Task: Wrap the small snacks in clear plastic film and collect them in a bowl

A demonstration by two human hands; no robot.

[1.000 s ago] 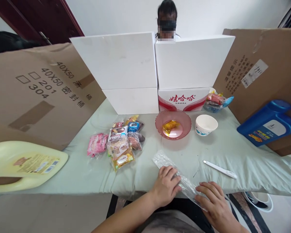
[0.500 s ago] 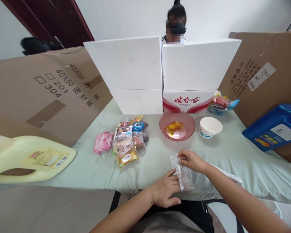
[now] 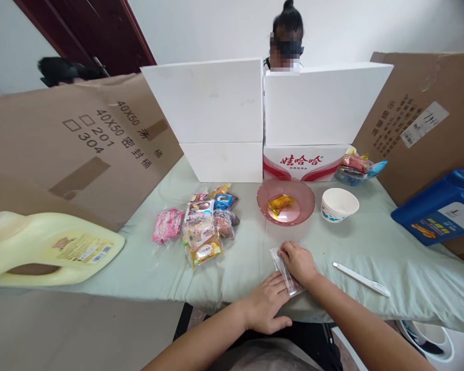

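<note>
A clear plastic wrapper (image 3: 282,268), folded small, lies at the near edge of the green-covered table (image 3: 371,242). My right hand (image 3: 298,262) presses on top of it, fingers at its far end. My left hand (image 3: 267,303) rests flat against its near end at the table edge. Beyond the hands stands a pink glass bowl (image 3: 298,191) with one yellow-wrapped snack (image 3: 279,204) in it. A white paper bowl (image 3: 338,204) sits to the right of the pink one.
A pile of wrapped snacks (image 3: 203,226) lies at centre-left. A white pen (image 3: 361,279) lies right of my hands. A yellow jug (image 3: 50,247), a blue jug (image 3: 444,206), cardboard sheets and white boxes (image 3: 255,113) ring the table. A person sits behind the boxes.
The long wrapper has been folded over into a short packet. My right hand moved from its near end up to its far end and now presses down on it.
</note>
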